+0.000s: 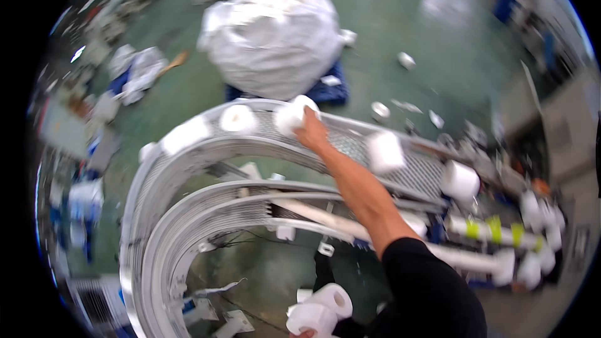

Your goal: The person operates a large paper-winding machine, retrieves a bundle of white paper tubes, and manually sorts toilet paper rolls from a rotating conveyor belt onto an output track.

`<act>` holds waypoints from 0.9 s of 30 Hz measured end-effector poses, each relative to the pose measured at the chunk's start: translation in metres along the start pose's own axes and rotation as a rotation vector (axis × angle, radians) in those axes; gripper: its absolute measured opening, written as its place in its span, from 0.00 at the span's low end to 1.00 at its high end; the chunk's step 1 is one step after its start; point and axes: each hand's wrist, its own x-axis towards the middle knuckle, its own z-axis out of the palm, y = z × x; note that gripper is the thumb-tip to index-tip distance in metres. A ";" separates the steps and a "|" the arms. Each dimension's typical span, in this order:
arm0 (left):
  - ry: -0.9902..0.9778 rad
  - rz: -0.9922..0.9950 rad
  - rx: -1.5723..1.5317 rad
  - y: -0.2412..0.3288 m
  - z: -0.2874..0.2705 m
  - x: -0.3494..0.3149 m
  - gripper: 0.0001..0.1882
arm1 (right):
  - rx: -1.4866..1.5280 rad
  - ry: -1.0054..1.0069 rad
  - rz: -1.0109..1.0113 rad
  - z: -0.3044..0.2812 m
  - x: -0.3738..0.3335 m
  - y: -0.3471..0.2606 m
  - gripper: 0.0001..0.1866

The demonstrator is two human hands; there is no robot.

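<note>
My right hand, at the end of an outstretched arm, has its fingers around a white toilet paper roll on the far stretch of the curved conveyor. Close to my body, only the fingers of my left hand show at the lower edge, closed on a white toilet paper roll. Against that one rests another toilet paper roll, its core hole visible. Along the belt stand a roll left of my right hand, more white rolls farther left, and a roll to the right.
A big white sack stands on a blue base beyond the conveyor. A lower curved track runs inside the upper one. Loose rolls and scraps lie on the green floor. At right are another roll and a yellow-banded tube.
</note>
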 end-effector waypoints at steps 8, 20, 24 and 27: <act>-0.626 -0.222 0.427 -0.007 0.100 0.017 0.41 | -0.181 0.195 0.287 -0.186 -0.211 0.068 0.18; -1.179 -0.540 1.012 -0.426 0.294 -0.306 0.41 | 0.383 1.240 0.486 -0.465 -1.211 0.017 0.24; -1.374 -0.657 1.058 -0.471 0.349 -0.394 0.42 | 0.977 1.322 0.534 -0.467 -1.302 -0.028 0.28; -1.290 -0.810 1.225 -0.561 0.413 -0.436 0.33 | 0.957 1.254 0.471 -0.493 -1.359 -0.015 0.33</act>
